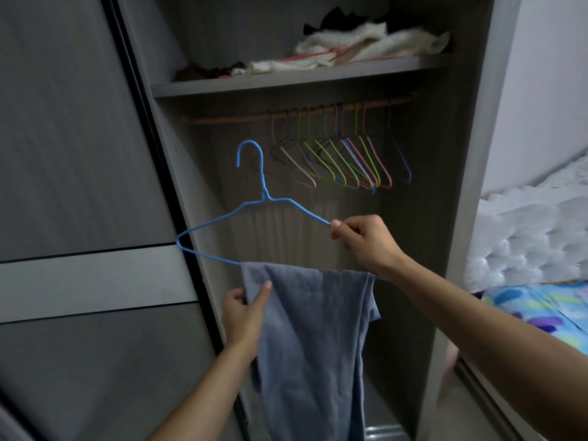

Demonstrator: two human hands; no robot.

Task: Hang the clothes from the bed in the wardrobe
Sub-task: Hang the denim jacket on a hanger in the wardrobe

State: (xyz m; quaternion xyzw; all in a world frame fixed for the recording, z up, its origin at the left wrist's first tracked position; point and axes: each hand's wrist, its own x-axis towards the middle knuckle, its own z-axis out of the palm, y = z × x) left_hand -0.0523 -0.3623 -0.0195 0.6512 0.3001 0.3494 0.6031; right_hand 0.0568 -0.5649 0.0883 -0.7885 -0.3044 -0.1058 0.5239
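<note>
Head view: the right hand (pixel 366 243) pinches the blue wire hanger (pixel 254 211) at its shoulder; the left hand (pixel 245 310) grips the grey-blue cloth (pixel 311 329) draped over its bar, before the wardrobe rail (pixel 229 117). Soft, light, likely to slide; best gripped near the bar.

Pale and dark folded fabrics (pixel 366 46) lie on the upper shelf (pixel 286 85), beside a white wall (pixel 547 90).

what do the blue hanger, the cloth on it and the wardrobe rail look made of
Blue hanger: thin wire, seemingly plastic-coated, twisted at the neck. Grey-blue cloth: soft woven fabric, matte, draping in folds; fibre unclear. Rail: probably wood, a light brown matte rod.
</note>
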